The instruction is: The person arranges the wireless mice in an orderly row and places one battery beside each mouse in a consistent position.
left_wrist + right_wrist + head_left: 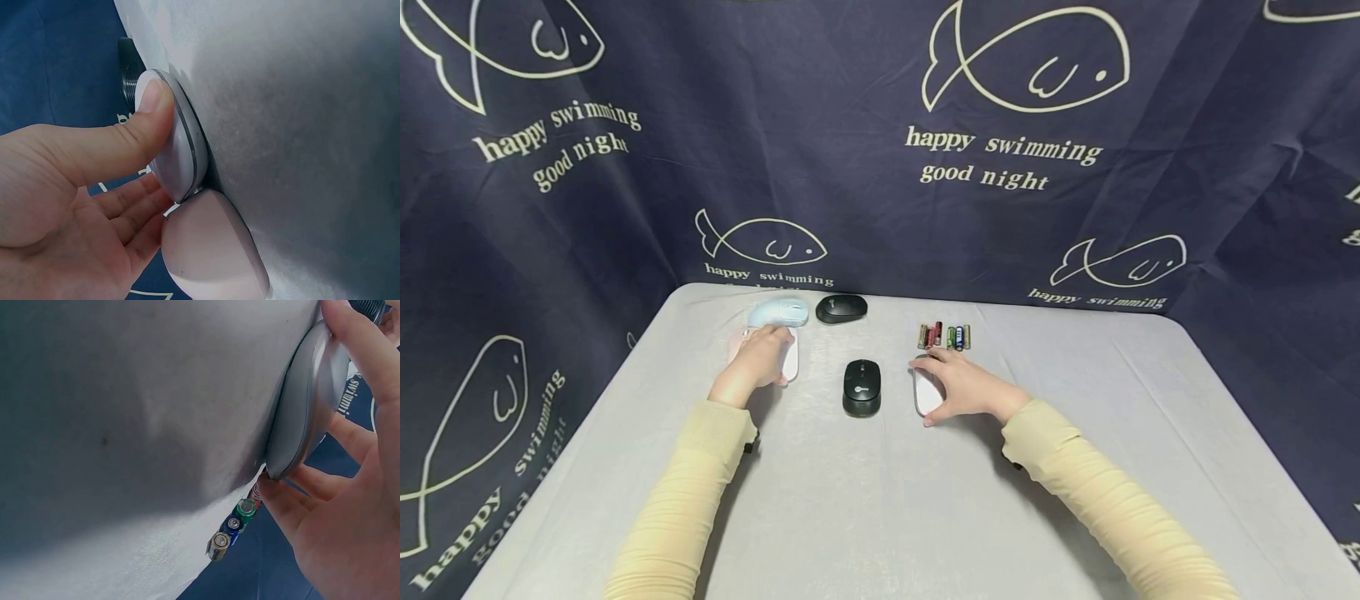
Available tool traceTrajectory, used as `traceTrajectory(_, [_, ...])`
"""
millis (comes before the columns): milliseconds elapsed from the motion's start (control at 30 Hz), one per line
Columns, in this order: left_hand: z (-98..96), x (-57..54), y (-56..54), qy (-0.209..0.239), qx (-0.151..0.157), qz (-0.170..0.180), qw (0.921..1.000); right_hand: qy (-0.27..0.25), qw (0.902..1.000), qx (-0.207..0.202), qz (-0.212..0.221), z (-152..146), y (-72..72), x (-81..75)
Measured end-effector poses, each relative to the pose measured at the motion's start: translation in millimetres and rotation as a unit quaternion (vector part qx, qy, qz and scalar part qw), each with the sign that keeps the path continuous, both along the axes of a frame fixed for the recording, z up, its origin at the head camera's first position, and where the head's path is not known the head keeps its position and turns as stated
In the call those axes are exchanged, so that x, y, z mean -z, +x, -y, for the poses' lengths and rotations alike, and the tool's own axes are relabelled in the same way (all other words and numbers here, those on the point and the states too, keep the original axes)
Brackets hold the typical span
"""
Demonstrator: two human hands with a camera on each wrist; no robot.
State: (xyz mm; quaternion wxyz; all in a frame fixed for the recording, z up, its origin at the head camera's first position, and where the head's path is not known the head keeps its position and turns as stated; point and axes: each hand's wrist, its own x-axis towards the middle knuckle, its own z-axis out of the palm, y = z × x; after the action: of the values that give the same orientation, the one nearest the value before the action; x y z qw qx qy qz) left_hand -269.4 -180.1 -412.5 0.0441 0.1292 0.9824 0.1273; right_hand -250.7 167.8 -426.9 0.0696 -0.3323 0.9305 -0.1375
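My left hand (pixel 758 357) holds a white computer mouse (pixel 791 357) at the table's far left. In the left wrist view the thumb lies on the side of that white mouse (pixel 181 147), and the other fingers are partly hidden behind it. Against it sits a pale pink mouse (pixel 209 247). Farther right, my right hand (pixel 961 385) grips a white-topped, grey-sided mouse (pixel 927 397), thumb at the near end and fingers at the far end. That mouse (pixel 300 403) rests on the table in the right wrist view.
A black mouse (pixel 861 387) stands between the hands. Behind the left hand are a light blue mouse (pixel 778 312) and another black mouse (pixel 842 309). Several small batteries (pixel 958 337) lie beyond the right hand. A dark blue printed cloth (pixel 880 167) hangs behind the grey table (pixel 880 517).
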Motion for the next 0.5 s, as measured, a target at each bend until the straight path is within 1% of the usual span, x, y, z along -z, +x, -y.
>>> traceTrajectory(267, [0.3, 1.9, -2.2, 0.000, 0.000, -0.004, 1.0000, -0.009, 0.9999, -0.004, 0.008, -0.3, -0.5, -0.6])
traceTrajectory(500, [-0.1, 1.5, -1.4, 0.000, 0.001, -0.004, 1.0000, -0.018, 0.9997, -0.004, 0.016, -1.5, -0.6, 1.6])
